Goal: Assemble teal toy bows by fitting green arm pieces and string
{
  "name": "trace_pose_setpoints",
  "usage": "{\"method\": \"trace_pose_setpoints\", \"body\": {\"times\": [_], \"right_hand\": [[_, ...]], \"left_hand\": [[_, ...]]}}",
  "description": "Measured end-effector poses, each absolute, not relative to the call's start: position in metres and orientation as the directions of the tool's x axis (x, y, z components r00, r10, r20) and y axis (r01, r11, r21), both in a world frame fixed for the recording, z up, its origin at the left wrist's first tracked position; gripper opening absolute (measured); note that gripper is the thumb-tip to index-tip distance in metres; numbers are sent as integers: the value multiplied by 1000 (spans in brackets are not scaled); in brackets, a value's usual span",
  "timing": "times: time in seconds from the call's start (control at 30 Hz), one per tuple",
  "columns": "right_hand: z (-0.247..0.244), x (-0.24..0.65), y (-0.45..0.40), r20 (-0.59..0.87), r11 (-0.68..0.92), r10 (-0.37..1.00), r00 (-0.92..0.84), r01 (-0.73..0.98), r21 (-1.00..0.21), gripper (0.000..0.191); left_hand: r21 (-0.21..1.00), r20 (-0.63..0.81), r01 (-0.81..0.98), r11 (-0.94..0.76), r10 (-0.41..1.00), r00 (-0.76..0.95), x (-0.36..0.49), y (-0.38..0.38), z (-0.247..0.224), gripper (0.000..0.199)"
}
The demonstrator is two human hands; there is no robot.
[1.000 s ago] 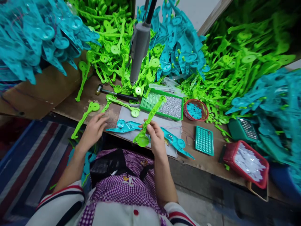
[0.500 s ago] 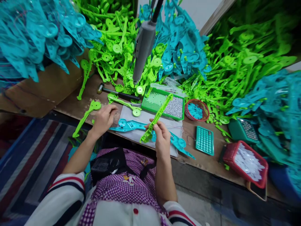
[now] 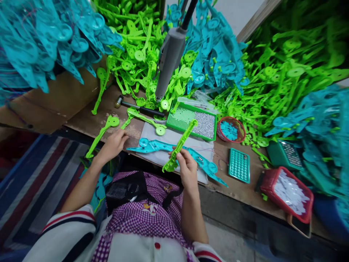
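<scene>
A long lime-green plastic arm (image 3: 183, 141) slants up from my right hand (image 3: 187, 165), whose thumb and fingers are closed on its lower part. Below it, a long blue plastic piece (image 3: 156, 146) lies across a white cloth (image 3: 148, 130) at the table's front edge. My left hand (image 3: 112, 146) is left of the cloth with its fingers drawn together. Its fingertips meet the lower end of a narrow green part (image 3: 125, 123); what they hold is hidden. Another green arm (image 3: 102, 135) lies left of this hand.
A grey power driver (image 3: 170, 62) hangs above the table. Behind the cloth are a hammer (image 3: 141, 108) and a green tray (image 3: 177, 117) of small metal pieces. Rightward stand a red basket (image 3: 240, 126), a teal tray (image 3: 239, 165) and a red bin (image 3: 268, 182). Green and blue parts are heaped behind.
My left hand has moved left and slightly down, away from the cloth. My right hand still holds the green arm, now a little lower. The view has shifted slightly.
</scene>
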State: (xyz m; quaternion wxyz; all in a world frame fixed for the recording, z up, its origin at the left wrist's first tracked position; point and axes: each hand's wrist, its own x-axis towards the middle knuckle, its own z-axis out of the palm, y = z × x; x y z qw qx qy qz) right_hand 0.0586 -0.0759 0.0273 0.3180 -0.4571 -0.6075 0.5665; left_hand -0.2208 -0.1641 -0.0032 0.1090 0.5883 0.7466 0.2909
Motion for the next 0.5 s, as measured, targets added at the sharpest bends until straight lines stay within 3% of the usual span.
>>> {"method": "trace_pose_setpoints", "body": {"times": [0.1,0.17,0.23,0.3,0.37,0.43,0.5], "right_hand": [[35,64,-74,-81,7,933,-351,241,-971,28],[43,61,-68,-42,58,926,-376,250,-966,28],[50,48,-58,1,136,880,-475,250,-959,28],[53,29,-44,-1,220,783,-622,279,-935,28],[49,10,-30,-80,290,667,-741,357,-888,31],[42,-6,-18,-154,360,585,-796,425,-830,37],[35,-22,-11,-181,429,545,-819,458,-779,39]], "left_hand": [[601,286,799,17,929,-235,-190,-180,14,16],[583,313,772,-253,947,74,-158,-197,19,16],[552,233,662,-507,856,462,-128,-212,16,11],[505,90,648,-570,782,617,-111,-224,8,7],[488,53,735,-471,857,513,-110,-232,0,7],[529,149,796,-295,955,255,-119,-235,-3,9],[591,275,782,-198,961,36,-126,-237,0,10]]}}
